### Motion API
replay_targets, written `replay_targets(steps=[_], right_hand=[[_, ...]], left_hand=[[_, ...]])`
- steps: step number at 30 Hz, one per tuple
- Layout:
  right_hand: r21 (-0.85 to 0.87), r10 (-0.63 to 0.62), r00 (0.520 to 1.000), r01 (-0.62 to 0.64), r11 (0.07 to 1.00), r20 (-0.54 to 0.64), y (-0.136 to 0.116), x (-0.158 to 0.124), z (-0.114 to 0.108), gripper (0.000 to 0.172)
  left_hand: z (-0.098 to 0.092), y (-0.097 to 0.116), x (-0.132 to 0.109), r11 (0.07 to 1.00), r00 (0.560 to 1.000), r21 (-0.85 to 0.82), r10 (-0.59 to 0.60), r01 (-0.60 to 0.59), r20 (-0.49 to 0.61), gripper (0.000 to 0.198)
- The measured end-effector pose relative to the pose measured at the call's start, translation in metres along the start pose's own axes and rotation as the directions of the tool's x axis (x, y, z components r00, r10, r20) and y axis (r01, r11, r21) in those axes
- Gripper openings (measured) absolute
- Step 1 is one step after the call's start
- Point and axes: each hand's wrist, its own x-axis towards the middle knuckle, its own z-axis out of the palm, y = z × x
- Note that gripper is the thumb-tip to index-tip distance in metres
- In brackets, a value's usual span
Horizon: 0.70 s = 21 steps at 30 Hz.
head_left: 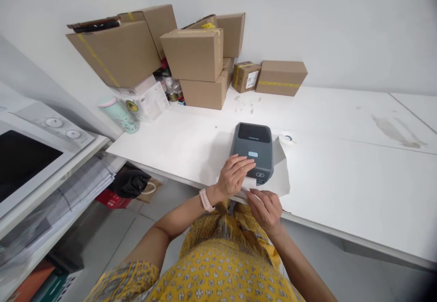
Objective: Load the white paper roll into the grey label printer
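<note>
A dark grey label printer (253, 145) sits near the front edge of the white table. My left hand (233, 174), a pink band on its wrist, lies over the printer's front left corner with its fingers stretched out across the top. From the front slot comes a strip of white label paper (249, 183). My right hand (264, 206) pinches this strip just in front of the printer, thumb and fingers together. Beneath and to the right of the printer lies a loose white sheet (282, 168). The thumb of my left hand is mostly hidden.
Cardboard boxes (193, 56) are stacked at the back left, with a small taped box (246, 77) and a longer box (282, 78) against the wall. A mint tumbler (121, 114) stands by the table's left end. A microwave (44, 143) is on the left shelf. A small roll (287, 138) lies behind the sheet.
</note>
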Motion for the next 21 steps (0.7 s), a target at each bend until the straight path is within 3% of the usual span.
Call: replay_targets(steps=[3,5,7,10,14,17,21], right_hand=[[-0.003,0.165,0.973,-0.168,0.986,-0.160,-0.003,0.004,-0.006,0.042],[0.038,0.331,0.907,-0.333,0.942,-0.260,0.000,0.014,-0.009,0.041],[0.128,0.498,0.823,-0.482,0.867,-0.272,0.007,0.030,-0.009,0.036],[0.256,0.687,0.722,-0.652,0.714,-0.078,0.023,0.055,-0.001,0.037],[0.370,0.794,0.580,-0.789,0.491,0.183,0.037,0.068,0.020,0.057],[0.411,0.811,0.544,-0.804,0.429,0.218,0.039,0.066,0.031,0.071],[0.452,0.828,0.522,-0.801,0.393,0.205,0.036,0.062,0.035,0.076]], left_hand=[[0.003,0.000,-0.011,1.000,1.000,-0.027,-0.002,0.002,-0.005,0.042],[0.006,0.001,-0.016,0.999,0.999,-0.040,-0.027,0.026,-0.027,0.042],[0.011,0.001,-0.019,0.997,0.996,-0.049,-0.060,0.057,-0.065,0.040],[0.018,0.000,-0.023,0.994,0.990,-0.034,-0.102,0.099,-0.095,0.037],[0.025,-0.001,-0.028,0.993,0.988,-0.010,-0.122,0.122,-0.093,0.037],[0.028,-0.001,-0.032,0.992,0.988,-0.015,-0.124,0.124,-0.088,0.033],[0.037,-0.002,-0.036,0.992,0.981,-0.012,-0.127,0.126,-0.149,0.027]])
